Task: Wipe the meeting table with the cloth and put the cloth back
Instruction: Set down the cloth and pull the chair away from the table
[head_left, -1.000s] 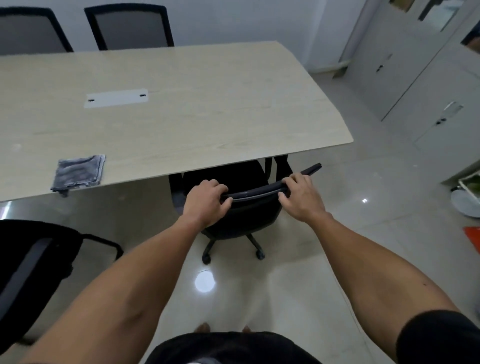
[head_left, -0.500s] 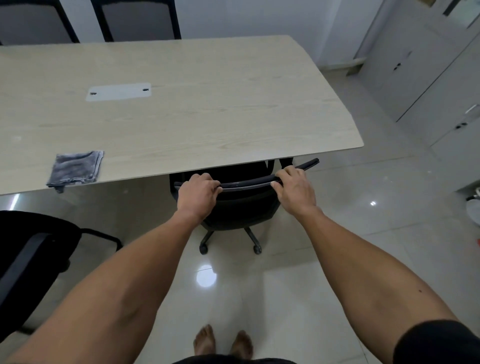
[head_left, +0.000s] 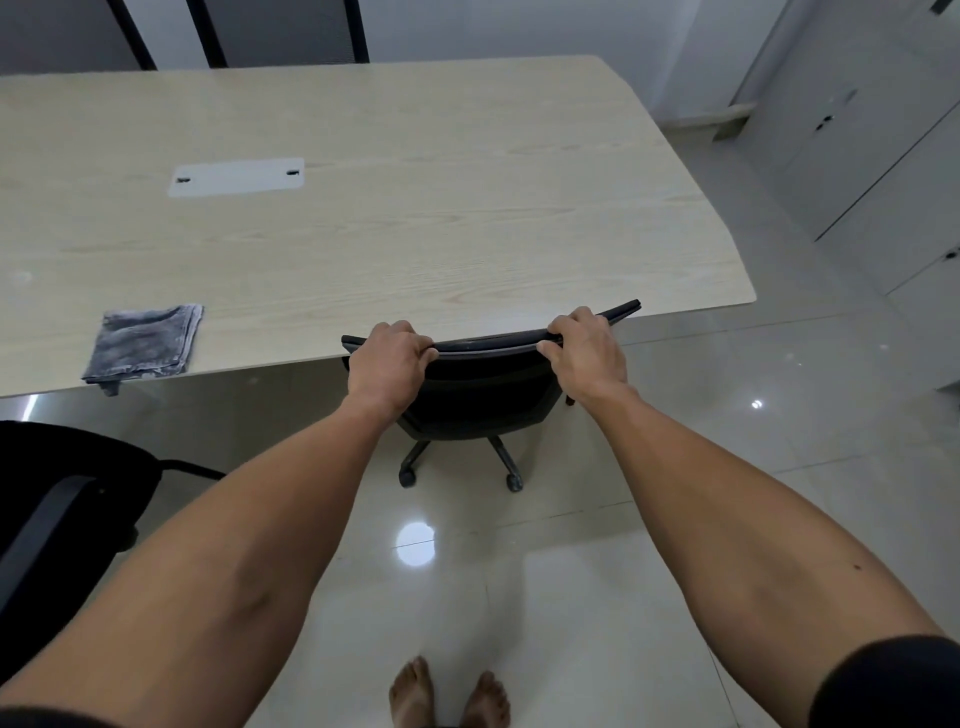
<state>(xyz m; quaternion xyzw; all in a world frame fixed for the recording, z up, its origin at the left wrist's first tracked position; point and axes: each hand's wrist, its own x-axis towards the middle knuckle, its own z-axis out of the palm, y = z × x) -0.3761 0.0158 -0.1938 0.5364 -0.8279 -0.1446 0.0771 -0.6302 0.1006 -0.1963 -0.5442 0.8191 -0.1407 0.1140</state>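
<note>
Both hands are on the black office chair (head_left: 475, 395) at the near edge of the bench (head_left: 415, 208). The left hand (head_left: 387, 361) is curled over the left part of the chair's top rail, fingers wrapped forward and thumb tucked under; the right hand (head_left: 587, 351) clamps the same rail further right, close to its end. With a grip at each side the person can steer the chair straight on its castors, and the seat already sits under the bench edge, so I judge this to be tidying the chair into place, or shifting it to get at the tabletop, not wiping.

The grey cloth (head_left: 143, 343) lies folded on the bench, well to the left of the chair and right at the near edge, one corner drooping over the side. Neither hand is near it. Whether the wiping is finished or yet to start I cannot tell; the pale wood shows no clear streaks or wet patches.

A white cable cover (head_left: 236, 176) is set flush in the middle of the bench. Another dark chair (head_left: 62, 499) stands at the left, and two chair backs (head_left: 280, 31) show beyond the far side. The person stands barefoot on glossy tiles.
</note>
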